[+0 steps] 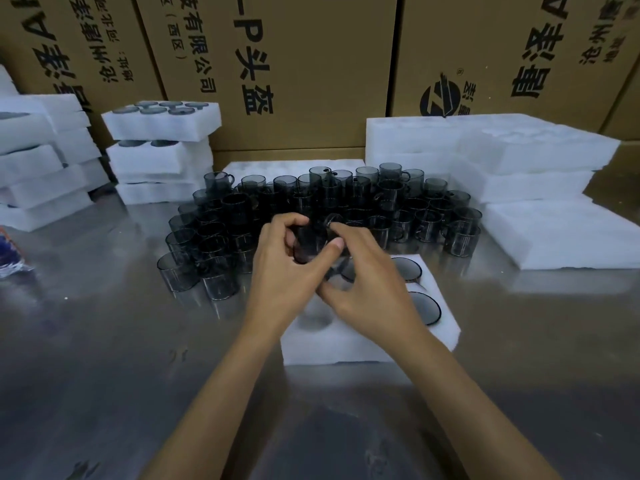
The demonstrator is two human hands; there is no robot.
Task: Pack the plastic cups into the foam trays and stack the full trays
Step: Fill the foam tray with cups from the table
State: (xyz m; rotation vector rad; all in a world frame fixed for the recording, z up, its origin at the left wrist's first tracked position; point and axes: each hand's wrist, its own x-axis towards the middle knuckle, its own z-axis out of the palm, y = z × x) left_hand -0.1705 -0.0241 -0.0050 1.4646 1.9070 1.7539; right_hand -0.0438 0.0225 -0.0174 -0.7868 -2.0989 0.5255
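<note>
Dark cup [308, 245] gripped by left hand [284, 271], fingers curled round it, held above tray [346, 344] on steel table [104, 323]. Right hand [363, 289] pinching near cup's lower edge, thumb against it; exact hold blurred. Two cups [420, 306] already seated in tray's right-hand holes. Loose cups [346, 202] massed just behind tray. Filled trays [161, 150] stacked at far left; empty trays [502, 157] piled at right. Cartons [294, 64] behind.
</note>
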